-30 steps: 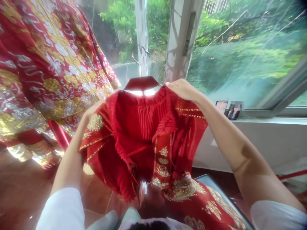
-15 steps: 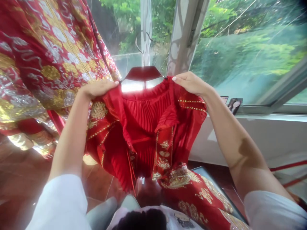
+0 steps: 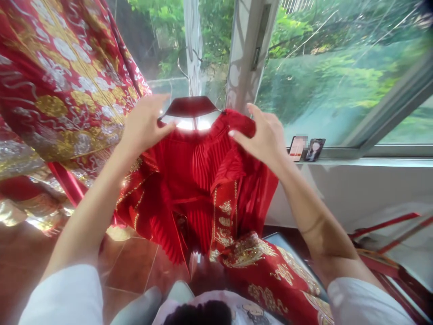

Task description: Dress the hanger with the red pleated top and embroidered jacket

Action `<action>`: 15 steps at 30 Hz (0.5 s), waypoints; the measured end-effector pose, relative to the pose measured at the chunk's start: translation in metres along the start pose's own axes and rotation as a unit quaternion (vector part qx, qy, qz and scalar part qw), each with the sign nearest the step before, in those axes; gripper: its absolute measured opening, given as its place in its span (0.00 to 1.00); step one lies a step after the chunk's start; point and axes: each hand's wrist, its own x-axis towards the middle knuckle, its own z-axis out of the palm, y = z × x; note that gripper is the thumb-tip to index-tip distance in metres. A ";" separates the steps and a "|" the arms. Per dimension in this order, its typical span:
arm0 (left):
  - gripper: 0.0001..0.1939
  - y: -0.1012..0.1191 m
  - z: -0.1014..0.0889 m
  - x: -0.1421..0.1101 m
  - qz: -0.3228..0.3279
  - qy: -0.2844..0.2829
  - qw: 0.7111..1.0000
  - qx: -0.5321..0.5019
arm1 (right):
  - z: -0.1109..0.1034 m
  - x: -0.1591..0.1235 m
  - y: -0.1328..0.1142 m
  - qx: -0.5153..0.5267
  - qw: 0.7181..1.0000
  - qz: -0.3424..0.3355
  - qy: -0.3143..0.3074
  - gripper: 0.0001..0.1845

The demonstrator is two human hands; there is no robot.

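Left hand (image 3: 140, 124) and right hand (image 3: 267, 135) raised at shoulders of red garment (image 3: 203, 158); both released, thumbs and fingers spread; contact unclear. Garment: fine pleats, front open, gold-embroidered band, beaded edging. Location: on hanger (image 3: 192, 106), metal-hooked, before window (image 3: 318, 90).

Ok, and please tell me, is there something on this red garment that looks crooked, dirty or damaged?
I see no clear stain or damage. The red garment looks uneven, though: on the picture's right, gold-embroidered cloth, seemingly part of it, lies over a grey surface, while the left side seems to hang free.
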 end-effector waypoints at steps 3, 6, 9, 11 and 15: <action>0.27 0.043 0.017 0.029 0.095 -0.002 0.995 0.039 | 0.020 -0.005 -0.018 -0.033 0.999 0.031 0.031 0.42; 0.22 0.067 0.038 0.061 0.119 -0.031 0.990 0.071 | 0.011 0.003 -0.020 -0.030 0.998 0.045 -0.010 0.32; 0.19 0.072 0.049 0.084 0.078 -0.082 0.990 0.084 | -0.021 0.032 -0.003 -0.028 0.991 0.089 -0.096 0.24; 0.17 0.071 0.051 0.094 0.070 -0.092 0.990 0.084 | -0.042 0.059 0.012 -0.028 0.983 0.141 -0.115 0.21; 0.17 0.064 0.056 0.110 0.074 -0.093 0.991 0.061 | -0.068 0.111 0.024 0.021 0.983 0.159 -0.092 0.21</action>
